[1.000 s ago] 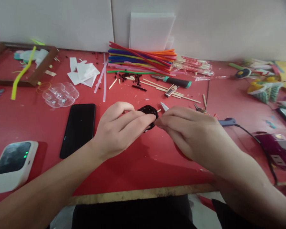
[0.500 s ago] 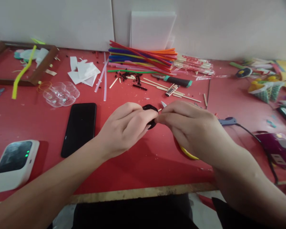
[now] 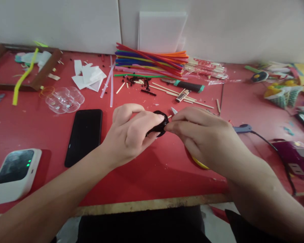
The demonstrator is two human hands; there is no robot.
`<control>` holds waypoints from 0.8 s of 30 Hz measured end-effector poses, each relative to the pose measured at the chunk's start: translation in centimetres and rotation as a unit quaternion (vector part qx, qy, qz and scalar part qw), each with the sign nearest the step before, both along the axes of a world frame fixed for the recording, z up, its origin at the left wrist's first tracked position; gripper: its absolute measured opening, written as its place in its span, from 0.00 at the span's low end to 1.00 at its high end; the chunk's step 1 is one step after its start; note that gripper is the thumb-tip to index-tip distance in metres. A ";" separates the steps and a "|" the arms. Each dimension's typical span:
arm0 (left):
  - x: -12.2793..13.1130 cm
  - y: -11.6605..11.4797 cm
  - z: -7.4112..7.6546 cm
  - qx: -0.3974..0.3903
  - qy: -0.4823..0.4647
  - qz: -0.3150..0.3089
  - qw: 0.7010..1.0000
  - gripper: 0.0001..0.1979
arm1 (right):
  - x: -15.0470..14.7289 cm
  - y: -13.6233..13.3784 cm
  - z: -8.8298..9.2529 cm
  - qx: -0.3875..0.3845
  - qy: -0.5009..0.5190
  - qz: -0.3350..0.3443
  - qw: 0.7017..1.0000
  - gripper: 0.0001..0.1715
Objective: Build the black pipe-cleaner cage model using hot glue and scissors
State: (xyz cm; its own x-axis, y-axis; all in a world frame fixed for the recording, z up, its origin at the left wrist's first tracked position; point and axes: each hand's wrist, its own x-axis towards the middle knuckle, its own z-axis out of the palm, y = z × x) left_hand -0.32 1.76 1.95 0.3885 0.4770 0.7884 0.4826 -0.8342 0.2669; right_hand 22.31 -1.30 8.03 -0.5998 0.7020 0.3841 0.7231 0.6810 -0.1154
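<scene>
A small black round thing, perhaps coiled pipe cleaner, is held above the red table. My left hand grips it from the left, its thumb and a finger on either side and a fingertip over the top. At the right edge of the same round thing, my right hand is closed in a pinch; whether a loose end lies between those fingertips is hidden. A pointed metal tip shows just past my right fingers, and a yellow curved handle shows under that hand, perhaps both from one tool mostly covered by it.
A black phone lies left of my hands, beside a white device with green lights. Behind are colourful pipe cleaners, wooden sticks, pliers, paper scraps and a clear plastic tray. A grey tool with cable lies right.
My left fingers have shifted and lifted on the black round thing, showing more of it. My right hand stays almost in place at its right edge.
</scene>
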 end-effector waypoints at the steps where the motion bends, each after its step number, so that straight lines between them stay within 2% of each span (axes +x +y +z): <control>1: 0.0 0.0 0.1 -0.013 0.008 0.005 1.000 0.15 | 0.0 0.0 0.0 -0.001 0.000 -0.002 1.000 0.19; 6: 0.1 -0.1 0.3 -0.037 0.020 -0.027 0.999 0.11 | 0.0 -0.2 0.0 -0.012 -0.004 -0.003 1.000 0.19; 13: 0.1 -0.4 -0.3 0.037 0.055 -0.043 0.997 0.21 | 0.2 0.3 0.0 0.009 -0.002 0.014 1.000 0.20; 18: 0.2 -0.6 0.0 0.036 0.072 -0.030 0.996 0.17 | 0.4 0.7 -0.4 0.034 0.007 0.013 0.999 0.17; 22: 0.3 -0.5 0.0 0.047 0.072 -0.035 0.996 0.17 | 0.4 0.7 -0.2 0.007 0.025 0.002 1.000 0.12; 24: 0.2 -0.4 -0.1 0.063 0.067 -0.043 0.995 0.18 | 0.3 0.7 -0.1 -0.003 0.029 -0.014 0.999 0.13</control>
